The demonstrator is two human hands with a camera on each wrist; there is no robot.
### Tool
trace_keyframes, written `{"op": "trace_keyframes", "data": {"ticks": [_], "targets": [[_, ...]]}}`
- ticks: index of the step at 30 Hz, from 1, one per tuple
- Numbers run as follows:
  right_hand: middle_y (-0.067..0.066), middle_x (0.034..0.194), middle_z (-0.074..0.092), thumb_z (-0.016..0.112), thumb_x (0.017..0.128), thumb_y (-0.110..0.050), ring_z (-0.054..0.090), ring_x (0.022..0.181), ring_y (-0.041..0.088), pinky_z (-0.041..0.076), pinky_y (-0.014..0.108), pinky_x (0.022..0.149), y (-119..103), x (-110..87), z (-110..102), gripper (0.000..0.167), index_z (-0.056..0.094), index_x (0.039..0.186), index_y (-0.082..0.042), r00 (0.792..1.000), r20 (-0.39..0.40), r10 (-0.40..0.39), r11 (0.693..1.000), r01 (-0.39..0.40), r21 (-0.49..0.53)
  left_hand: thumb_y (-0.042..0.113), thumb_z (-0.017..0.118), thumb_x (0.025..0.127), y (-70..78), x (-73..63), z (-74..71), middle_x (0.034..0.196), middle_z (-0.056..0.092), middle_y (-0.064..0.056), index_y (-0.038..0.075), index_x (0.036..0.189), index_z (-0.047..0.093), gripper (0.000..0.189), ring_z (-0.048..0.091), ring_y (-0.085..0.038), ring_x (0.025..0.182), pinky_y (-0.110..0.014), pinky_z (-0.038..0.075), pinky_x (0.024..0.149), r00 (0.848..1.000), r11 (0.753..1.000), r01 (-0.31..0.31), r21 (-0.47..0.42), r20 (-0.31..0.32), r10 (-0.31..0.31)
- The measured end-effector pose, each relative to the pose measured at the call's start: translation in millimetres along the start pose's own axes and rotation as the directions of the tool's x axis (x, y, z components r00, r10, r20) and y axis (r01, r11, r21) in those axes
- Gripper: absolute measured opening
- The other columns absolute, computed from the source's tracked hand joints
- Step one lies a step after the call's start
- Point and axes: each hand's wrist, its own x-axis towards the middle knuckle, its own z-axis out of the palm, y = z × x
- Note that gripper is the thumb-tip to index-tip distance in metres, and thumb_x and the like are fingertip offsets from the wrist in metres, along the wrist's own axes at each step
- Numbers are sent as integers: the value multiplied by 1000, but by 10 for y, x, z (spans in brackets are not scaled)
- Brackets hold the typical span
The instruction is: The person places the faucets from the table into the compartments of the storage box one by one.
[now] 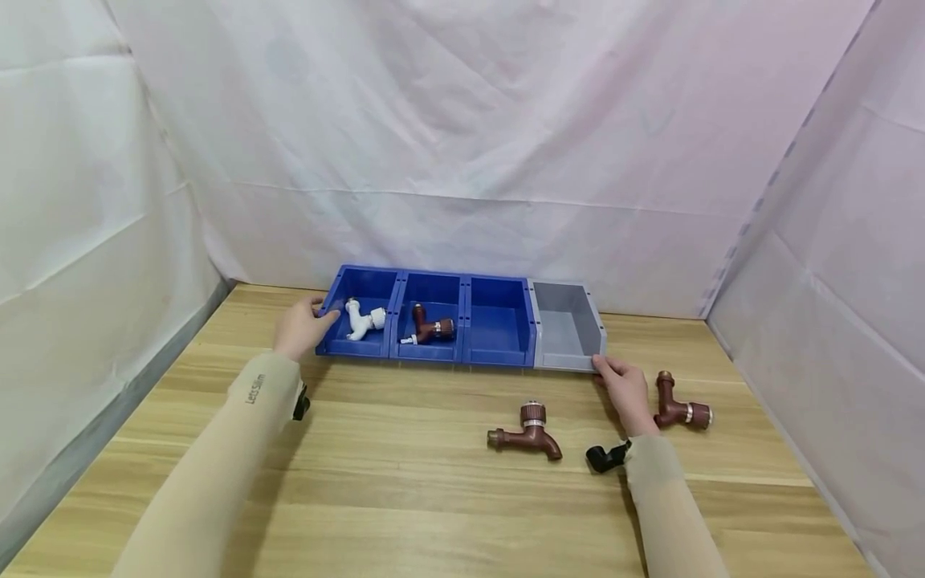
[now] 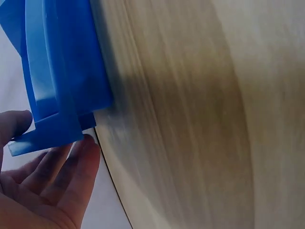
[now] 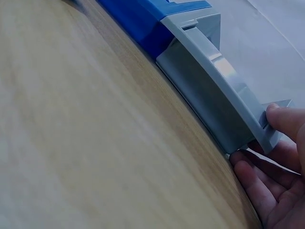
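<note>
Three blue bins and one grey bin stand side by side in a row. My left hand (image 1: pixel 299 327) grips the outer side of the leftmost blue bin (image 2: pixel 50 129), thumb over its rim and fingers beneath. At the other end, my right hand (image 1: pixel 625 391) pinches the front right corner of the grey bin (image 3: pixel 205 95). A white tap (image 1: pixel 359 321) lies in the leftmost bin. The second blue bin (image 1: pixel 433 285) holds a brown tap (image 1: pixel 428 328) with a white tip. Nothing lies in the third blue bin (image 1: pixel 499 319) or the grey one.
In front of the row, a brown tap (image 1: pixel 531 438) lies on the wooden table (image 1: pixel 405 490). Another brown tap (image 1: pixel 674 412) is right of my right hand. White cloth (image 1: pixel 462 144) hangs behind the bins and along both sides.
</note>
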Motion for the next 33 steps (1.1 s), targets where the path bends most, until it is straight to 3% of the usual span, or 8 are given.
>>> {"op": "trace_keyframes", "data": {"ticks": [5,13,16,20,24,29,33], "targets": [[18,141,48,54,95,-51,63,100,8,33,39,106,1,4,12,68,50,139,0,1000,-3,1,1000,-1,11,25,54,99,-11,-19,4,117,60,-31,-12,130,53,48,59,-41,101,-54,45,86,999,999,-34,16,4,34],[19,141,48,55,94,-53,63,99,7,34,38,106,-6,5,31,72,49,139,2,1000,-12,-3,999,3,37,20,53,99,-26,-36,-3,120,59,-31,-12,130,52,45,58,-43,105,-55,42,90,997,997,-70,12,23,69],[19,142,48,55,94,-54,62,100,7,36,36,104,-4,1,43,73,49,139,3,1000,-12,5,999,-4,41,20,52,99,-28,-49,-18,121,58,-31,-12,133,48,47,58,-41,104,-55,43,89,995,998,-69,-1,66,69],[19,142,47,55,94,-53,62,103,10,36,35,104,-13,7,48,72,49,139,3,1000,-11,14,999,-13,47,18,52,99,-9,-76,-87,106,63,-27,-13,131,50,45,60,-34,87,-47,47,76,989,998,-59,27,141,54],[20,143,46,57,93,-53,63,107,15,33,37,106,-22,19,48,75,47,140,3,1000,-14,17,998,-16,65,18,53,98,42,-106,-160,97,64,-23,-13,126,55,42,56,-28,75,-40,42,65,987,995,-54,89,155,40],[21,144,44,55,94,-53,61,110,16,35,36,105,-14,10,63,74,46,141,4,1000,-16,19,997,-17,74,17,53,98,78,-142,-176,120,58,-32,-12,132,50,45,59,-37,91,-51,46,80,990,988,-63,138,135,44],[19,143,46,55,94,-53,61,106,11,40,29,100,3,0,77,72,48,140,2,999,-28,20,998,-19,64,15,52,98,54,-158,-158,123,56,-34,-13,130,52,43,58,-45,104,-59,42,89,990,979,-105,174,115,86]]}}
